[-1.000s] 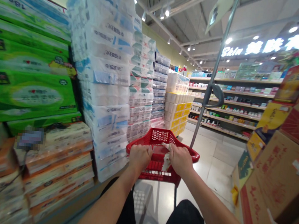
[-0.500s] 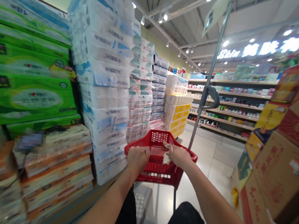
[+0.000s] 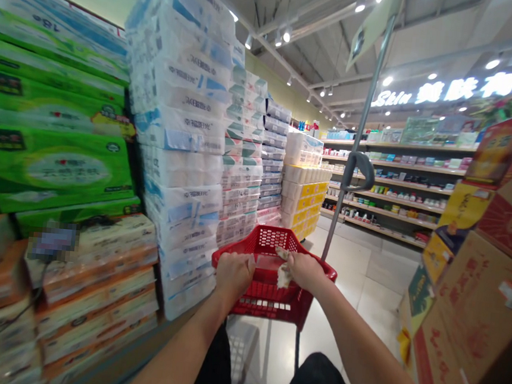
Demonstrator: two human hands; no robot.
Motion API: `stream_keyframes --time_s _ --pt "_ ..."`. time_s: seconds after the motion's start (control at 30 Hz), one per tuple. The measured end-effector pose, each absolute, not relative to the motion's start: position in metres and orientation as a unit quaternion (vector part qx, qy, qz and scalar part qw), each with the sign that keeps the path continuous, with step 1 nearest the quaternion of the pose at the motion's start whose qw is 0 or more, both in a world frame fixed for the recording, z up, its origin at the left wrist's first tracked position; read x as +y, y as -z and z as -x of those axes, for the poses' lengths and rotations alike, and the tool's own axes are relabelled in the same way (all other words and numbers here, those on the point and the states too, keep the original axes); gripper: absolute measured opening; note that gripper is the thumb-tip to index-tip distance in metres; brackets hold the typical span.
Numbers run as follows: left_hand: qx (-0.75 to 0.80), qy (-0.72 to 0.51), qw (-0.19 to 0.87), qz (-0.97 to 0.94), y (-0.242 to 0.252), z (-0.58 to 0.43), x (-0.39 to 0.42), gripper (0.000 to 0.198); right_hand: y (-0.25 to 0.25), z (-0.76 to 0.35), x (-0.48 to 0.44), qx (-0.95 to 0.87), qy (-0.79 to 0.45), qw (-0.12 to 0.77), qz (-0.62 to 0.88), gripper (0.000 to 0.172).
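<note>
Left hand (image 3: 235, 275) closed over the rim of a red shopping basket (image 3: 268, 303). Right hand (image 3: 305, 272) just beside it, fingers (image 3: 292, 261) narrow on a crumpled white tissue (image 3: 283, 277), pinched above the basket's inside. Tissue held, not lying in the basket.

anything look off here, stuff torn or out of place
One thing stands out: a crumpled scrap of white tissue pinched in the right hand above the red shopping basket. It looks loose and ragged, unlike the neatly stacked wrapped paper packs beside it.
</note>
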State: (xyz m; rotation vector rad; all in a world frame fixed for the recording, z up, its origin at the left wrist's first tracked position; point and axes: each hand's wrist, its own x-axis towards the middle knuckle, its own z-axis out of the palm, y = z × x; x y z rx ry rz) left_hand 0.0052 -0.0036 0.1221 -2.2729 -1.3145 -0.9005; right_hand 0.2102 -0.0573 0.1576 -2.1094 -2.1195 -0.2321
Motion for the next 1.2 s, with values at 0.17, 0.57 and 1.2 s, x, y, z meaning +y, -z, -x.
stream_keyframes --time_s 0.17,0.57,1.2 --pt "-0.462 0.318 0.179 0.808 -0.122 -0.005 -0.004 0.048 -0.162 -0.222 -0.041 -0.762 0.101 0.016 0.640 0.046" --pt "-0.473 0.319 0.182 0.801 -0.120 0.001 0.001 0.048 -0.122 -0.183 -0.078 -0.673 0.232 0.229 0.664 0.030" --pt "-0.470 0.322 0.171 0.804 -0.121 0.001 -0.001 0.051 -0.105 -0.189 -0.081 -0.687 0.254 0.274 0.623 0.037"
